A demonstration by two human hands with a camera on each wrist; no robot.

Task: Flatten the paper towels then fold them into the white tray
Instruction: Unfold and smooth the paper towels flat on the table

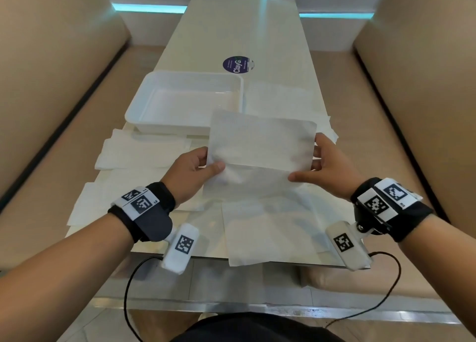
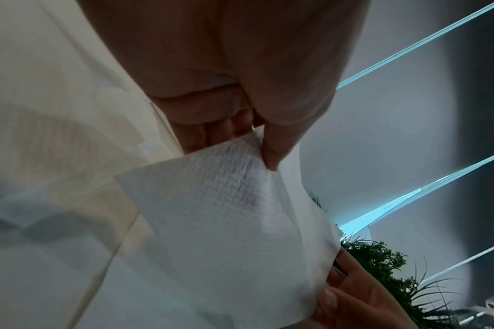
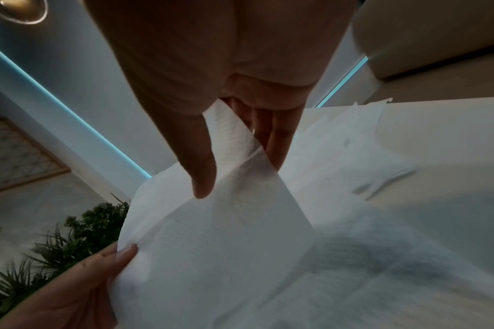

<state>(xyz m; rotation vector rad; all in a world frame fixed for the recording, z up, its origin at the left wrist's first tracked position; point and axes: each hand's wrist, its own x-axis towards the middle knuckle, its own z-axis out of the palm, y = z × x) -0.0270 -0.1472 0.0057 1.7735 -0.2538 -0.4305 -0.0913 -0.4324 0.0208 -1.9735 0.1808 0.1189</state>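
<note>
I hold one white paper towel (image 1: 260,148) up above the table, folded across its middle, between both hands. My left hand (image 1: 198,170) pinches its left edge with thumb over fingers; the same towel (image 2: 226,222) fills the left wrist view. My right hand (image 1: 313,161) pinches the right edge, thumb in front, fingers behind the towel (image 3: 226,233). The white tray (image 1: 144,97) stands just beyond, left of centre, and looks empty.
Several flat paper towels lie on the white table (image 1: 231,32): one near the front edge (image 1: 270,233), some at the left (image 1: 136,153), one right of the tray (image 1: 278,97). A round blue sticker (image 1: 238,64) sits behind the tray. Beige benches (image 1: 51,84) flank the table.
</note>
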